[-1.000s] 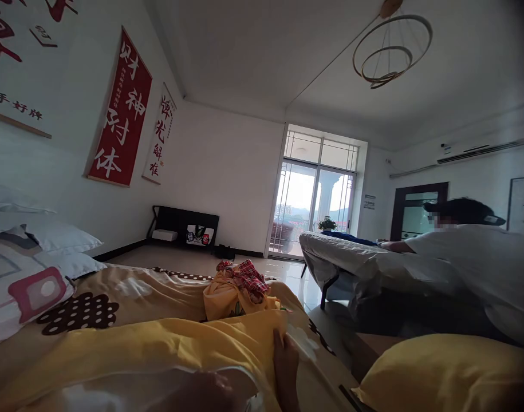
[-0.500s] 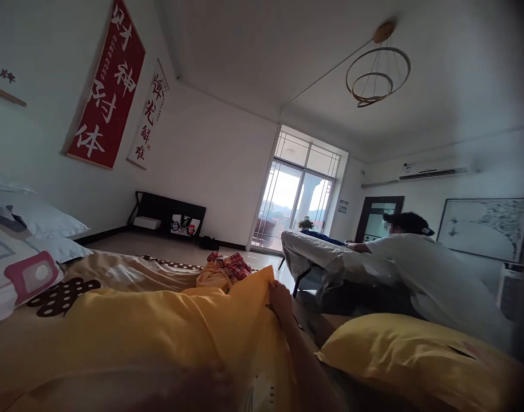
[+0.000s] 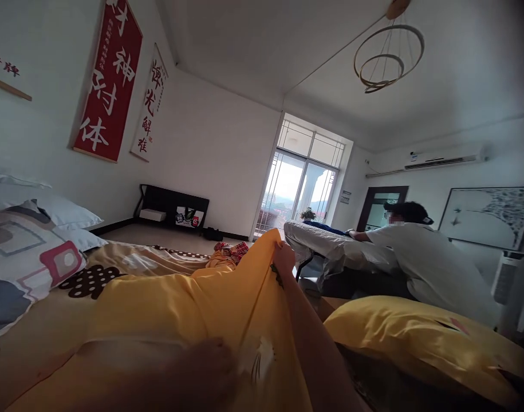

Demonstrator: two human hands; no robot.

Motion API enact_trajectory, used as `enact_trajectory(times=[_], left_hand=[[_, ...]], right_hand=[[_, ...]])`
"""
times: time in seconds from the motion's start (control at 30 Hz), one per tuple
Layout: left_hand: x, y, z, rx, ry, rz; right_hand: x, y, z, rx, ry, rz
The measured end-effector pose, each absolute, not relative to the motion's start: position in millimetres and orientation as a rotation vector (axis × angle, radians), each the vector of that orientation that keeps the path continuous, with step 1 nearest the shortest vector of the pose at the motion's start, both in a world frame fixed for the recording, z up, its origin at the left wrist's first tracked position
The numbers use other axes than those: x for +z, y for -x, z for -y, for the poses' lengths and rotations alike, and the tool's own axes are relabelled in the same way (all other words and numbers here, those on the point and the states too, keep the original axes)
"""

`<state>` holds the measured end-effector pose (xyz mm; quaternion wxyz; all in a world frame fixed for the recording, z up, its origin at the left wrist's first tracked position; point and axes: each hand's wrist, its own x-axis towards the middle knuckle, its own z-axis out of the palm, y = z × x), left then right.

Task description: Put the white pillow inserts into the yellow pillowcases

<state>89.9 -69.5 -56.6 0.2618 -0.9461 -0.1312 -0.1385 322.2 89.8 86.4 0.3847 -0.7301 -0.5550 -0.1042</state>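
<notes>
A yellow pillowcase with a small printed figure spreads across the bed in front of me. Its far right corner is pulled up to a point, pinched in my right hand, whose fingers are closed on the cloth. Low in the view, my left hand lies over the near part of the pillowcase. Motion blur and shadow smear its fingers, so its grip does not show. Beyond the raised corner lies a bunched red checked cloth.
White and patterned pillows are stacked at the left on a brown patterned sheet. A plump yellow pillow lies to the right. Past it, a person in white leans over a white-covered table. A black bench stands by the wall.
My right hand has lifted the pillowcase corner higher. My left hand shows more, near the bottom middle. The room has shifted slightly upward in view.
</notes>
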Motion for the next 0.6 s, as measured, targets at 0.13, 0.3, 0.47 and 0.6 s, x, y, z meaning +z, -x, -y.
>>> enact_trajectory(times=[0.13,0.3,0.47,0.6], left_hand=[[-31.1,-85.0,47.0,-0.382,2.503,0.665],[-49.7,-61.5,-9.9,-0.406,2.494,1.353],[-96.4,-25.8,-35.6,-0.427,2.515,1.637],[-100.7,-22.1,-51.8,-0.399,2.547,1.719]], right_hand=[[89.5,-304.9,-100.8,-0.341,1.806,1.499],[8.2,-301.7,-81.2,-0.283,1.859,1.718],[-153.5,-353.0,1.0,0.041,1.847,2.176],[-241.1,-415.2,51.2,0.018,1.888,2.155]])
